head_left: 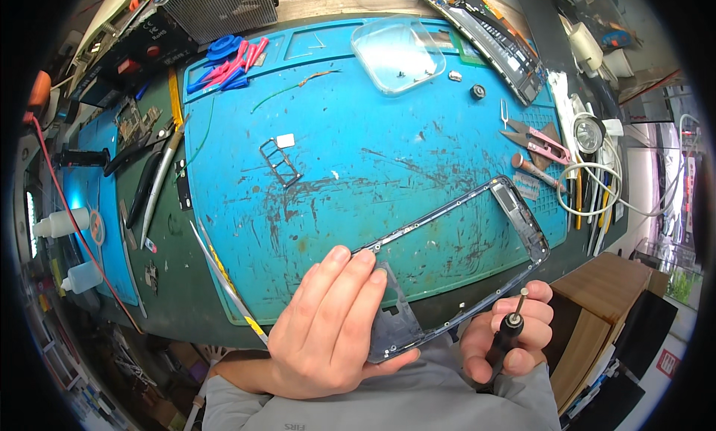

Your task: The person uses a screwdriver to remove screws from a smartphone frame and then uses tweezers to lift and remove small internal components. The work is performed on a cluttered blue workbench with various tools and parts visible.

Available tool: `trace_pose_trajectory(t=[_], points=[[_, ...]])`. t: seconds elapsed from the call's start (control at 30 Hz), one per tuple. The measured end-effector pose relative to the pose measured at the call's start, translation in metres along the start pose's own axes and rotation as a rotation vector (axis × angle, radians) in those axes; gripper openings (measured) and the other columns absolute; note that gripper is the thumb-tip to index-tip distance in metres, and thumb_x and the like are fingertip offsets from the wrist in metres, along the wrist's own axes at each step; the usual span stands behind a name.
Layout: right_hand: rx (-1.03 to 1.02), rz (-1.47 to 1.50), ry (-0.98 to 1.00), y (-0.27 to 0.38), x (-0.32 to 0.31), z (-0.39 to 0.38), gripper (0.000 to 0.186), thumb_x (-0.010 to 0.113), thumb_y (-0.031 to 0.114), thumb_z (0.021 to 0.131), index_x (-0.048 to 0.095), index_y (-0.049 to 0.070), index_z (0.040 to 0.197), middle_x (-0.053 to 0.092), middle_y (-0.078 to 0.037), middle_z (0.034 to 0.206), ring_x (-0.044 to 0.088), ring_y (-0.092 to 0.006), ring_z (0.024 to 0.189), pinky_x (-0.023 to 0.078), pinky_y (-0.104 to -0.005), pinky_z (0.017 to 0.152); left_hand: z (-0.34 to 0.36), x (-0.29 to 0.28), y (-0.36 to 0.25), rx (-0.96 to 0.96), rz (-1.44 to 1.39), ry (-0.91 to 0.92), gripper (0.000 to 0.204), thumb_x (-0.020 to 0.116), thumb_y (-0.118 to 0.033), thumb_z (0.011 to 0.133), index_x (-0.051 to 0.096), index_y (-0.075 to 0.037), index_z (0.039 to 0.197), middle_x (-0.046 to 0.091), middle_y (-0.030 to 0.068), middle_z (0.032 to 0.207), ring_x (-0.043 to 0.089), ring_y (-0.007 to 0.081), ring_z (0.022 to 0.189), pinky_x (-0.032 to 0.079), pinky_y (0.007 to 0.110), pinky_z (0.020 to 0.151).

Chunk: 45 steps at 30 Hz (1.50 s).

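Note:
My left hand [324, 323] grips one end of a dark, hollow phone frame [447, 323], fingers laid over its edge and thumb beneath. The frame is tilted above the near edge of the blue mat, and the mat shows through its middle. In my right hand [514, 330] is a screwdriver [510, 328] with a black handle, its short metal shaft pointing up and away from me. That hand is close beside the frame's near long edge; whether it touches the frame I cannot tell. On the mat lie a SIM tray [280, 163] and a small white card [286, 141].
Pink and blue tools [231, 62] lie at the mat's far left, near a clear plastic box [397, 56]. An opened phone assembly [500, 47] is at the far right. Pink-handled scissors [543, 143] and a coiled white cable [597, 207] are at right. Tweezers [227, 278] lie left.

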State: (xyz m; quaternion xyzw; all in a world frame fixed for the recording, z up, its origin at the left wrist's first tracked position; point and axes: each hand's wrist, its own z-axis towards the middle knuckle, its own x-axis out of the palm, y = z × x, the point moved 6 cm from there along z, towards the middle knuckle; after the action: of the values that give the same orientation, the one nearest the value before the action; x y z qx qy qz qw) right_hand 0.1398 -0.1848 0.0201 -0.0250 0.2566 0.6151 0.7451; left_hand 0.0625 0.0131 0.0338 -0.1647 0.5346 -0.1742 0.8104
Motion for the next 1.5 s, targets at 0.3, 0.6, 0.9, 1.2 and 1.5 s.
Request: trace_pose_trajectory(t=[0.3,0.6,0.9,1.2,1.5], points=[[0.081,0.195,-0.068,-0.006,-0.004,-0.006,0.042,0.061,0.057,0.108,0.060,0.027,0.137,0.057,0.000,0.095,0.053,-0.0177,0.085,0.046,-0.0382,0.077,-0.002,0.001,0.000,0.014,0.042,-0.016,0.074,0.064,-0.062,0.100,0.074,0.008,0.120,0.076,0.0243,0.121,0.073,0.0446,0.117,0.065,0.050,0.096],[0.097,0.156,0.027,-0.009,-0.006,-0.004,0.057,0.063,0.051,0.109,0.050,0.027,0.159,0.054,0.002,0.104,0.054,-0.0151,0.092,0.045,-0.0412,0.089,-0.004,0.002,-0.001,0.019,0.063,-0.018,0.070,0.067,-0.060,0.098,0.076,0.006,0.118,0.076,0.0224,0.121,0.072,0.0428,0.117,0.066,0.049,0.095],[0.105,0.189,0.079,-0.008,-0.005,-0.003,0.055,0.065,0.049,0.108,0.051,0.023,0.155,0.055,0.000,0.102,0.055,-0.0177,0.090,0.048,-0.0417,0.084,-0.003,0.002,-0.003,0.023,0.091,0.003,0.067,0.069,-0.058,0.097,0.078,0.005,0.118,0.076,0.0215,0.124,0.072,0.0412,0.119,0.066,0.049,0.096],[0.096,0.235,0.331,-0.003,-0.002,0.014,0.046,0.076,0.045,0.102,0.065,0.009,0.128,0.072,-0.008,0.103,0.072,-0.0241,0.093,0.066,-0.0425,0.083,-0.007,0.005,-0.004,0.061,0.144,0.011,0.065,0.069,-0.055,0.098,0.078,0.006,0.118,0.075,0.0217,0.125,0.072,0.0402,0.119,0.065,0.049,0.096],[-0.080,0.098,0.543,0.011,0.023,0.030,0.029,0.073,0.035,0.103,0.080,0.008,0.112,0.078,-0.005,0.103,0.073,-0.0183,0.095,0.064,-0.0353,0.089,-0.006,0.006,-0.003,0.083,0.144,0.006,0.063,0.066,-0.052,0.102,0.078,0.008,0.118,0.075,0.0235,0.125,0.071,0.0422,0.120,0.065,0.049,0.096]])
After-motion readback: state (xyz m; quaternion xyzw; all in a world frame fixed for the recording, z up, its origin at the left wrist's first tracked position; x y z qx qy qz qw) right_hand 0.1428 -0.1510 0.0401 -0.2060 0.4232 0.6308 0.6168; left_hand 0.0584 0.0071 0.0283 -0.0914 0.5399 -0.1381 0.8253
